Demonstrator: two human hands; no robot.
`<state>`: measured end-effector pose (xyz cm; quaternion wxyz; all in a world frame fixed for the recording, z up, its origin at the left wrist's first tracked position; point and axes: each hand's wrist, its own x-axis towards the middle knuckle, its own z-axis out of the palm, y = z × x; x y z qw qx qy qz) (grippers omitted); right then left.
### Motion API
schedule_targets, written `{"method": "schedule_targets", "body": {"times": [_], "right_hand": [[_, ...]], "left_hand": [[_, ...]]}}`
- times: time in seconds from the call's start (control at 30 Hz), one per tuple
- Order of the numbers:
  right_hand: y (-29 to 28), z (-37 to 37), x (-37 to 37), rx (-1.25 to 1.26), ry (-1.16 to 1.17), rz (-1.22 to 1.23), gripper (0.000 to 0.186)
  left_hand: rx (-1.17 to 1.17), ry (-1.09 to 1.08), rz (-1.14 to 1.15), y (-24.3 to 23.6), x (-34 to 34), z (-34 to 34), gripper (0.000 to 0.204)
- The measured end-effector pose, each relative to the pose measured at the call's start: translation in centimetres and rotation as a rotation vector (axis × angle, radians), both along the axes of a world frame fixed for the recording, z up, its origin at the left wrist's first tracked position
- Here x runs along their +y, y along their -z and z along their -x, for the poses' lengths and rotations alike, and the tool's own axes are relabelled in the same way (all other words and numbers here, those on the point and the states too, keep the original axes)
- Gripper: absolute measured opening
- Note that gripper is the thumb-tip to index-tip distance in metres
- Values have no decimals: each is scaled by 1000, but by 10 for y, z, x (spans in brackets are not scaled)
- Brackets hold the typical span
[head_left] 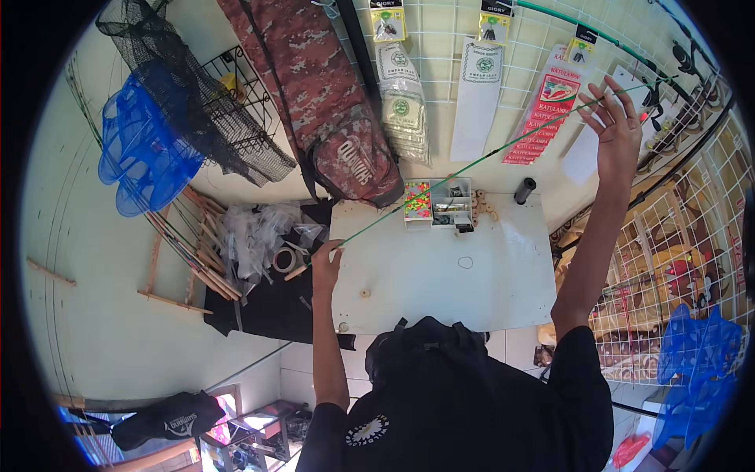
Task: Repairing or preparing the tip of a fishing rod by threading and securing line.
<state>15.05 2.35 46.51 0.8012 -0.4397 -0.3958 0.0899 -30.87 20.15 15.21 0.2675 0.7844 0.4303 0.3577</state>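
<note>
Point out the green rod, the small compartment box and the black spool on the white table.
green rod (472, 164): head view, mid-shaft.
compartment box (440, 204): head view, centre.
black spool (524, 190): head view, its side.

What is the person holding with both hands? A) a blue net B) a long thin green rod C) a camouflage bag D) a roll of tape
B: the left hand grips the low end of the thin green rod over the white table, and the right hand holds it up high.
</note>
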Motion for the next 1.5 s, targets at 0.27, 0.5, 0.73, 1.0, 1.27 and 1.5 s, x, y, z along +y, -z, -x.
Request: {"method": "schedule_targets", "body": {"times": [0.27, 0.5, 0.73, 1.0, 1.27, 1.5], "right_hand": [[-21, -20, -1, -11, 132, -104, 40], [26, 50, 31, -102, 5, 53, 50], [81, 136, 33, 362, -768, -214, 63], [117, 152, 42, -100, -500, 312, 37], [108, 157, 45, -44, -484, 252, 17], [97, 160, 46, 0, -440, 279, 22]], "left_hand": [[-143, 82, 165, -39, 8, 3, 20], [-287, 160, 74, -68, -8, -37, 16], [-389, 293, 195, -75, -28, -80, 15], [-401, 368, 179, -92, -38, -113, 22], [-372, 445, 308, -103, -42, -132, 36], [-416, 665, 510, -83, -29, -126, 29]]}}
